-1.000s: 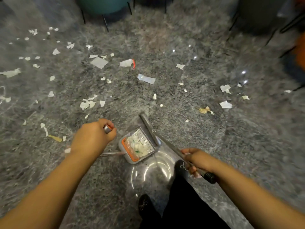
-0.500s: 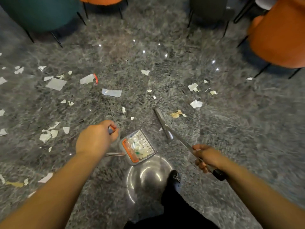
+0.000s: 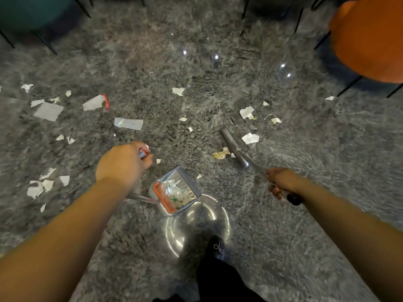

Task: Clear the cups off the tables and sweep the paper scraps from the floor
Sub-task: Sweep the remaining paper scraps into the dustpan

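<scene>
While gripped, broom (image 3: 234,149) beside scraps (image 3: 221,153).

Left hand (image 3: 123,163) grips dustpan (image 3: 175,191) handle at centre; right hand (image 3: 282,182) grips broom (image 3: 236,150) w/ head beside paper scraps (image 3: 250,138) on floor (image 3: 305,225).

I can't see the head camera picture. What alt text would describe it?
Seen from above, a person's left hand grips a dustpan holding paper scraps, while the right hand grips a broom beside a yellowish scrap. More scraps litter the grey floor.
</scene>
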`<state>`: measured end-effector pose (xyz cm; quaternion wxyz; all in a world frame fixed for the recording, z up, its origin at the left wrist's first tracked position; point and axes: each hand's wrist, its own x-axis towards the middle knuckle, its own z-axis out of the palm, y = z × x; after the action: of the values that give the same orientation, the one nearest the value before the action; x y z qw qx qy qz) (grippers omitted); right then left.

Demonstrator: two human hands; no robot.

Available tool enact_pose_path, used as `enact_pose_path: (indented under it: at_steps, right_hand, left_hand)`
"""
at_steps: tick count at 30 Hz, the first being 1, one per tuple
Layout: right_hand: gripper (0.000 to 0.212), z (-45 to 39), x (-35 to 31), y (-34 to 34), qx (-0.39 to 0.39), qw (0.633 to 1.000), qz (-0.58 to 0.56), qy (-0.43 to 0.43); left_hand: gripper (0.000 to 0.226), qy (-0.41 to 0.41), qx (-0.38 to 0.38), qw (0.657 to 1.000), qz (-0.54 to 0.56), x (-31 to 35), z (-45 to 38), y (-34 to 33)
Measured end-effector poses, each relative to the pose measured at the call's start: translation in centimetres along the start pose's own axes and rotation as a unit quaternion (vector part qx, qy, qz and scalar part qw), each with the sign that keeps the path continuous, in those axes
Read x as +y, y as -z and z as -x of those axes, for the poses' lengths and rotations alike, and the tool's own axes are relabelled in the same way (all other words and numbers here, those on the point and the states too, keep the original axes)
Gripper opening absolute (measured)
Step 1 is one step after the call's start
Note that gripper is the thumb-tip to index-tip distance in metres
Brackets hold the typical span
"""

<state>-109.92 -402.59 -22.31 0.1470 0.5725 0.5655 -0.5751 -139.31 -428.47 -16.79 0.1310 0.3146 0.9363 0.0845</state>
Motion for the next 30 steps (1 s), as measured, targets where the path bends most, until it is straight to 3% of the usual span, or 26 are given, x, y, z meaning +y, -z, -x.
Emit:
enact_pose_path:
  at_steps: [8, 11, 15, 24, 26, 28, 30]
  right_hand:
    - [0.018, -6.6, -3.0, 0.5, 0.01, 0.997, 0.027, -0.066]
    - [0.019, -7.3, -3.0, -1.0, -0.017, 0.991, 0.111, -0.07]
    - [0.013, -6.0, -2.3, -3.1, -0.068, 0.98, 0.186, -0.036]
    - [0.028, -0.6, -1.5, -8.1, -0.173, 0.939, 0.294, -0.031]
    - [0.015, 0.6, -1.4, -9.4, -0.191, 0.933, 0.304, -0.031]
    - [0.022, 1.8, -1.5, -10.6, -0.193, 0.931, 0.31, -0.018]
    - [0.018, 2.6, -1.8, -11.5, -0.217, 0.947, 0.233, -0.04]
  left_hand:
    - [0.011, 0.02, 0.015, 1.0, -0.006, -0.3, -2.1, 0.6]
    - [0.013, 0.021, 0.002, 1.0, -0.01, 0.2, -2.3, 0.7]
    - [0.017, 0.024, 0.0, 1.0, -0.02, 0.2, -2.7, 0.8]
    - [0.013, 0.029, 0.002, 1.0, -0.009, 0.0, -3.7, 1.0]
    - [0.013, 0.028, -0.005, 1.0, -0.004, -0.2, -4.1, 1.2]
    - [0.013, 0.019, -0.011, 1.0, -0.003, -0.3, -4.5, 1.2]
    - [0.014, 0.015, -0.016, 1.0, 0.001, -0.5, -4.8, 1.2]
